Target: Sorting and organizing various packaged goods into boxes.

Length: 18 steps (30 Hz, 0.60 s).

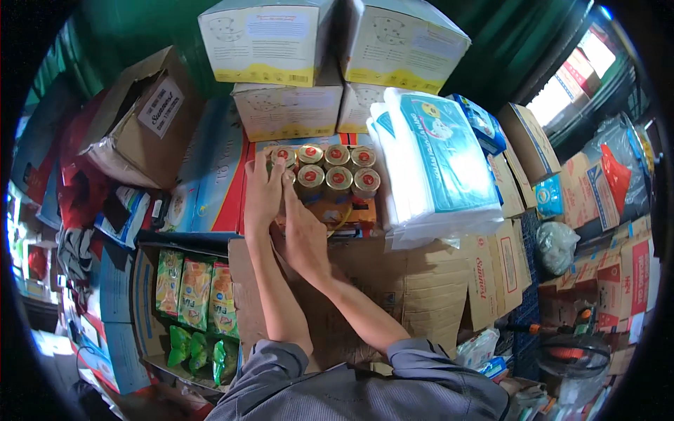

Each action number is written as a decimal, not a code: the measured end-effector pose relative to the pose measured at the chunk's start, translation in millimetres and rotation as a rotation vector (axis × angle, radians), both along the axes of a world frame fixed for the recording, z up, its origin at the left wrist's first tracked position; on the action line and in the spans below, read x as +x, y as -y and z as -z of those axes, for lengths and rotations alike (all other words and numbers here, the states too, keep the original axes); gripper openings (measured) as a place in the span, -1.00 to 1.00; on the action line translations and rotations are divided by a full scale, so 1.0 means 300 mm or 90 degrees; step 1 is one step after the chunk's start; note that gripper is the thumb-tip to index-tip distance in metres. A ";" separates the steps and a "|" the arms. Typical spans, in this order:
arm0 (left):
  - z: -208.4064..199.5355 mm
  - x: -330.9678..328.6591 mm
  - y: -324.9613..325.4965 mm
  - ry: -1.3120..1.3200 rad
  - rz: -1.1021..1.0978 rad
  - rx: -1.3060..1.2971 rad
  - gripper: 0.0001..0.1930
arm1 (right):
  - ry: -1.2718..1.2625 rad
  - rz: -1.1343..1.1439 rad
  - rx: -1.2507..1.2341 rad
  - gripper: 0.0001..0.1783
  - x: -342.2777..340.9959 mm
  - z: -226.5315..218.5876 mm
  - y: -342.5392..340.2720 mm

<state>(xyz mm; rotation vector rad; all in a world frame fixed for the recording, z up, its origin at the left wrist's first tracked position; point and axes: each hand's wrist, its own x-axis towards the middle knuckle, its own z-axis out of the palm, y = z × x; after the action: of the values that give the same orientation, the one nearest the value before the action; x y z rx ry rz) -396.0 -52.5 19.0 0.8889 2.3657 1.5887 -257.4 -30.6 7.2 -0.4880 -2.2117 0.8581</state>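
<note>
Several small jars with gold lids and red emblems stand upright in two close rows. My left hand is at the left end of the rows, its fingers stretched out against the leftmost jars. Just to its right, my right hand lies with fingers extended towards the front-left jar, which it and the left hand partly cover. Neither hand visibly wraps round a jar; the fingers' undersides are hidden. Below the front row sits an orange printed package, partly covered by the jars.
White-and-yellow boxes are stacked behind the jars. Clear-wrapped plastic packs lie to the right, and an open brown carton stands at left. Nearer me, green snack packs fill a box beside a cardboard flap.
</note>
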 end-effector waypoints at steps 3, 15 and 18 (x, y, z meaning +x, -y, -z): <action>-0.022 0.010 -0.010 -0.032 -0.017 0.001 -0.52 | 0.021 -0.029 -0.040 0.07 0.010 0.016 -0.002; -0.023 0.006 -0.005 0.099 -0.072 0.024 -0.47 | -0.003 -0.035 -0.027 0.07 0.028 0.035 0.019; -0.012 -0.001 -0.019 0.050 -0.087 0.030 -0.50 | -0.048 -0.037 -0.013 0.04 0.040 0.053 0.025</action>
<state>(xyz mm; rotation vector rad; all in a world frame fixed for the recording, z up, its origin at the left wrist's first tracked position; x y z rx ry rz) -396.4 -46.9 22.5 0.6722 2.3897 1.7025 -245.5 -38.0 -8.7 -0.3958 -2.1591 0.9150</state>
